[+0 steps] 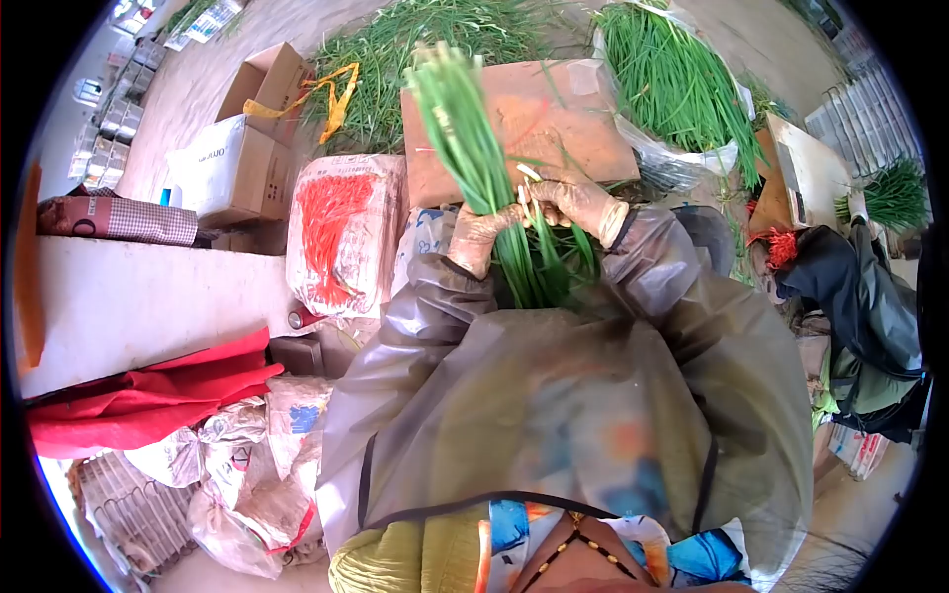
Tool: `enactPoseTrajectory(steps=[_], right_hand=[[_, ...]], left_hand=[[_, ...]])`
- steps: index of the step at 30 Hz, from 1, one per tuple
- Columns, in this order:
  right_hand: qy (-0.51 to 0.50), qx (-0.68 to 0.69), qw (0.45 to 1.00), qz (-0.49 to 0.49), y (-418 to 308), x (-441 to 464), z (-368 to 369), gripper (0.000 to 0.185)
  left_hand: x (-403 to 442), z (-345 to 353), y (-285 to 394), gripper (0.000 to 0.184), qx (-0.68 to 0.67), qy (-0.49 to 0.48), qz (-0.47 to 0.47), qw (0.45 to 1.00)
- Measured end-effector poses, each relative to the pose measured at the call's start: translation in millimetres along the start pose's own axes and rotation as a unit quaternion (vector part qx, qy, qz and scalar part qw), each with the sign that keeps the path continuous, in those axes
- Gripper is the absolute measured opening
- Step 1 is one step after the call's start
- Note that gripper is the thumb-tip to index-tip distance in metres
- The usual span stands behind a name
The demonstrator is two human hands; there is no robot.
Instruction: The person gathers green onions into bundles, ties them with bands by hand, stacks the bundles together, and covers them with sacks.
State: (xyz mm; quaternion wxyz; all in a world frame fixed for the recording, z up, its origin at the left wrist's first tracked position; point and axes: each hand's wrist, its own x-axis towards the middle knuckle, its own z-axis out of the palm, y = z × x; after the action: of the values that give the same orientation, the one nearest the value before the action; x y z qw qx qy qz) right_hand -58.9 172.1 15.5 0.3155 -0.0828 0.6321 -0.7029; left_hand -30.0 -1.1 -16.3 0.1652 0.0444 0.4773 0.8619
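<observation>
My left hand [478, 236], in a thin soiled glove, is wrapped round a thick bunch of chives [457, 124]. The bunch's pale cut ends point up and away from me, and its green leaves hang towards my lap. Close beside it, my right hand [583, 203], gloved too, has its fingers closed on a few loose chive stalks [531, 174] with white ends. Both hands nearly touch over the near edge of a brown board [603, 128]. Leaf tips [539, 277] droop below my fingers against my translucent smock.
Loose chives [425, 49] lie beyond the board, with a larger heap [672, 84] at right. Red ties [331, 232] rest on a wrapped stack at left, near cardboard boxes [237, 168]. A person in dark clothing [860, 296] is at the right edge, by another bunch [890, 193].
</observation>
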Motion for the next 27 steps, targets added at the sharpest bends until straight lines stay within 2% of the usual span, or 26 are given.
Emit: enactPoseTrajectory(steps=[3,4,5,6,7,8,9,11,12,13,15,16,17,18,19,21,23,25,26,27], right_hand=[[0.021,0.01,0.999,0.042,1,-3,3,0.019],[-0.025,-0.024,0.999,0.025,-3,-8,2,0.021],[-0.068,-0.058,0.996,0.008,-5,-13,-1,0.023],[-0.078,-0.04,0.996,-0.019,4,-15,-9,0.038],[-0.017,-0.101,0.993,-0.053,18,-17,-19,0.034],[0.039,0.035,0.997,-0.053,51,-5,-41,0.036],[0.103,-0.116,0.986,-0.06,49,-8,-53,0.033],[0.232,-0.416,0.879,-0.012,43,-15,-76,0.027],[0.273,-0.271,0.918,-0.098,68,-7,-102,0.025],[0.241,-0.116,0.964,0.014,13,-28,-84,0.026],[0.238,-0.001,0.938,-0.253,47,-11,-131,0.026],[0.328,-0.239,0.899,-0.164,21,-23,-119,0.027],[0.399,-0.458,0.793,-0.061,-6,-39,-103,0.028],[0.395,-0.4,0.81,-0.168,0,-35,-105,0.032],[0.318,-0.083,0.929,-0.168,15,-20,-120,0.035],[0.25,0.086,0.963,-0.057,-35,-37,-61,0.035],[0.277,-0.152,0.924,-0.214,-23,-14,-38,0.024],[0.238,-0.212,0.925,-0.207,-55,-18,7,0.021],[0.134,-0.068,0.976,-0.159,-38,0,2,0.02],[0.119,-0.087,0.97,-0.194,-23,11,-6,0.019]], left_hand=[[-4,2,0,0.025,-0.021,-0.019,-0.057,0.998],[-5,-1,-4,0.025,-0.021,-0.019,-0.058,0.998],[-6,-5,-9,0.025,-0.031,0.023,-0.072,0.997],[-8,-9,-13,0.026,-0.04,0.064,-0.085,0.994],[-10,-9,-12,0.028,-0.066,0.085,-0.084,0.991],[-12,-10,-11,0.029,-0.081,0.08,-0.076,0.991],[-15,-12,-9,0.029,-0.096,0.075,-0.068,0.99],[-19,-12,-6,0.035,-0.089,0.057,-0.086,0.991],[-19,-10,-5,0.036,-0.058,0.054,-0.084,0.993],[-19,-8,-5,0.037,-0.025,0.053,-0.082,0.995],[-19,-4,-9,0.039,-0.015,0.014,-0.027,0.999],[-18,-6,-10,0.04,-0.007,0.006,-0.045,0.999],[-16,-7,-12,0.04,0.003,-0.005,-0.066,0.998],[-15,1,-10,0.033,-0.006,0.009,-0.065,0.998],[-12,-3,-17,0.034,0.0,-0.003,-0.068,0.998],[-7,-5,-27,0.038,0.007,-0.027,-0.056,0.998],[-3,0,-34,0.038,0.009,-0.019,-0.043,0.999],[-5,10,-34,0.038,0.012,-0.008,-0.032,0.999],[-9,19,-28,0.038,0.002,-0.009,-0.029,1.0],[-11,24,-25,0.038,-0.009,-0.009,-0.024,1.0]])
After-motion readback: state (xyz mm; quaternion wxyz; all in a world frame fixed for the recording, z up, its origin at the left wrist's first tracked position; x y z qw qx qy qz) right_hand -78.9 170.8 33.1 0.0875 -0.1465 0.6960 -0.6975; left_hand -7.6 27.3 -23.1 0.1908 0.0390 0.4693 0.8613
